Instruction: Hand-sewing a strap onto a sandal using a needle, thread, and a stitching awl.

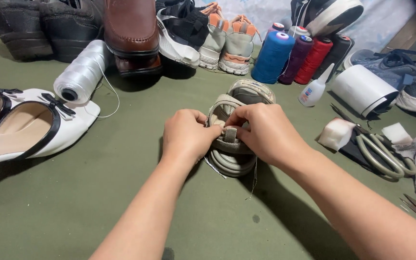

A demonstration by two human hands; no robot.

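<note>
Surface: olive-green cloth-covered floor [121, 192], everything laid out on it; I work seated low over it.

Largest items first. Beyond my hands, at the far edge, a row of shoes: dark pair, brown leather shoe [131, 29], black-and-white sneaker, grey-orange sneakers [227, 43]. Left of my left hand, well apart, white flats with black trim and bows [25, 125]; beyond them a large spool of white thread [80, 72], its loose end trailing on the cloth. Beyond my right hand, cones of thread, blue [271, 58], purple, red and black. Further right, a white roll [362, 89] and a small glue bottle [312, 90]. Right of my right hand: scissors [381, 154] on a dark patch, white foam bits, a grey rag.

Work piece: small beige sandal [237, 125], directly between both hands, sole on the cloth, toe toward me.

Left hand [186, 137]: closed, fingertips pinching the strap at its left side.
Right hand [266, 135]: closed, thumb and fingers clamped on the strap tab at the middle.

Judgement: step in hand is working on the strap, seemingly stitching or fixing it; a loose thread hangs below the sole. No needle visible, cannot confirm. Next move calls for keeping the strap taut and aligned with a steady pinch from both sides.
</note>
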